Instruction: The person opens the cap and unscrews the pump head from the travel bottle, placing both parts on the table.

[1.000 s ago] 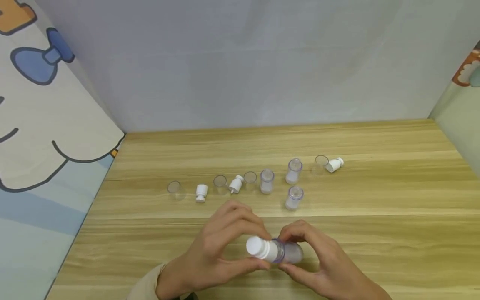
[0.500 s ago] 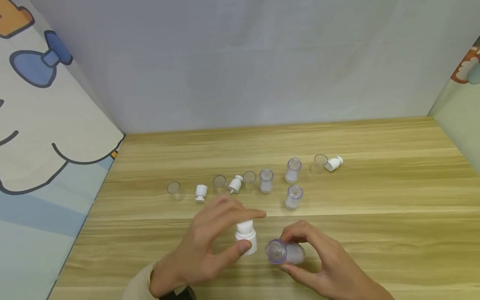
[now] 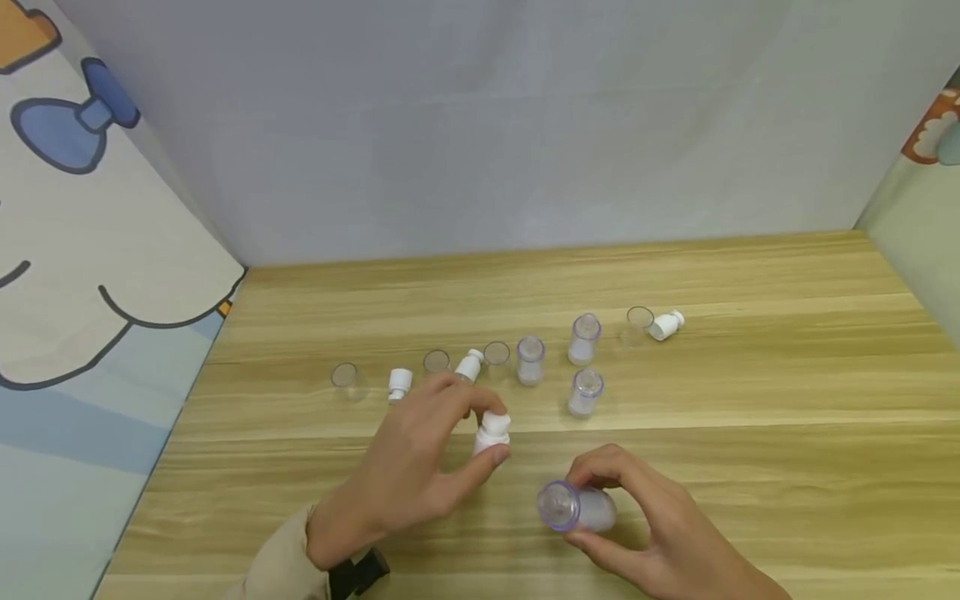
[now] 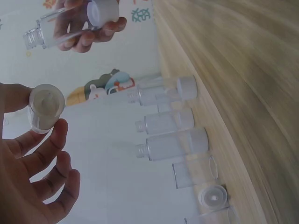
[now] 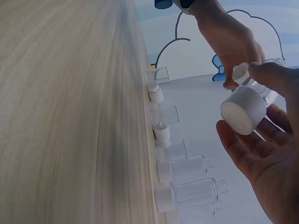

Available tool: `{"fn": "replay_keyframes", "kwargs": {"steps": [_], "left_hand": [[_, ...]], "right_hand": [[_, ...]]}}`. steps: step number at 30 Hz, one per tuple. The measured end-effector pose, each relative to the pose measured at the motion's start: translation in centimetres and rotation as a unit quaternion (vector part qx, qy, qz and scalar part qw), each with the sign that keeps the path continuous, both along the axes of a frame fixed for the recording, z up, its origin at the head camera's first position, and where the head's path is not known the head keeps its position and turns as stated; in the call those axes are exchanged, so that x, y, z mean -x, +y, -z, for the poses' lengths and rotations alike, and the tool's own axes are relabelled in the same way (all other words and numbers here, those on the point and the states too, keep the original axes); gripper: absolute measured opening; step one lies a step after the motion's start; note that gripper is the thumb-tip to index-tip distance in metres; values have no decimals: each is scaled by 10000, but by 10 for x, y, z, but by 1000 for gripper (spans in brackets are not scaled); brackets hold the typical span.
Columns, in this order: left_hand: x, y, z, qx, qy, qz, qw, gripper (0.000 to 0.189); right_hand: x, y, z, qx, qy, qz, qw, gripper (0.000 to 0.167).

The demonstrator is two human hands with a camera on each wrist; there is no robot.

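Between thumb and index finger, my left hand (image 3: 416, 462) pinches a white pump top (image 3: 492, 435), held above the table. Its hollow underside faces the camera in the left wrist view, where the pump top (image 4: 46, 108) sits by the fingertips. My right hand (image 3: 663, 529) grips a clear bottle (image 3: 577, 507) with a purple-tinted shoulder and a white base, tilted and in the air. The bottle's threaded neck is uncovered in the left wrist view. In the right wrist view, the thumb and fingers hold the bottle near its white base (image 5: 244, 109). A gap separates the two hands.
On the wooden table (image 3: 750, 400), several bottles stand upright, one of them a front bottle (image 3: 586, 393). Clear cups, including a left cup (image 3: 346, 382), stand in a loose row. White pump tops lie among them, one at the right (image 3: 666, 325). A pale wall rises behind.
The white pump top was at the bottle's mouth; my left hand has moved it away, left and farther back. My right hand keeps hold of the bottle, nearly in place.
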State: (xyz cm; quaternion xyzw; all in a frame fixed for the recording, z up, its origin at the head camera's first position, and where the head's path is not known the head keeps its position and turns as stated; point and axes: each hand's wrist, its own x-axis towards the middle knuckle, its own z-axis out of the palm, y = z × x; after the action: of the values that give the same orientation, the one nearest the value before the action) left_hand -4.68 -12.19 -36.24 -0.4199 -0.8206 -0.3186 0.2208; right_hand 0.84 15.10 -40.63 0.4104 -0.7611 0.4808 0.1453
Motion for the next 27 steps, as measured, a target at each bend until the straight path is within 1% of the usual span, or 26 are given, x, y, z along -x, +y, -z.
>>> {"fn": "replay_keyframes", "kwargs": {"steps": [6, 9, 11, 14, 16, 19, 23, 27], "left_hand": [[7, 0, 5, 489, 282, -365, 9977, 25], [11, 0, 8, 761, 460, -519, 9947, 25], [13, 0, 10, 1002, 602, -654, 9910, 26], [17, -1, 12, 1455, 778, -865, 9825, 27], [19, -2, 14, 1786, 882, -992, 9749, 28], [24, -4, 17, 2206, 1017, -1092, 9639, 28], [30, -7, 22, 2587, 1175, -1187, 9514, 31], [38, -9, 28, 2894, 1241, -1248, 9409, 32]], "right_hand": [[-1, 2, 0, -43, -82, -23, 10000, 40], [-1, 3, 1, -76, -120, -18, 9999, 41], [-1, 3, 1, -75, -111, -19, 9999, 40], [0, 3, 2, -54, -59, 5, 10000, 39], [0, 3, 2, -47, -18, 26, 10000, 38], [0, 3, 3, -49, 23, 54, 10000, 37], [0, 2, 3, -54, 62, 41, 10000, 36], [0, 2, 4, -71, 77, 45, 9999, 36]]}}
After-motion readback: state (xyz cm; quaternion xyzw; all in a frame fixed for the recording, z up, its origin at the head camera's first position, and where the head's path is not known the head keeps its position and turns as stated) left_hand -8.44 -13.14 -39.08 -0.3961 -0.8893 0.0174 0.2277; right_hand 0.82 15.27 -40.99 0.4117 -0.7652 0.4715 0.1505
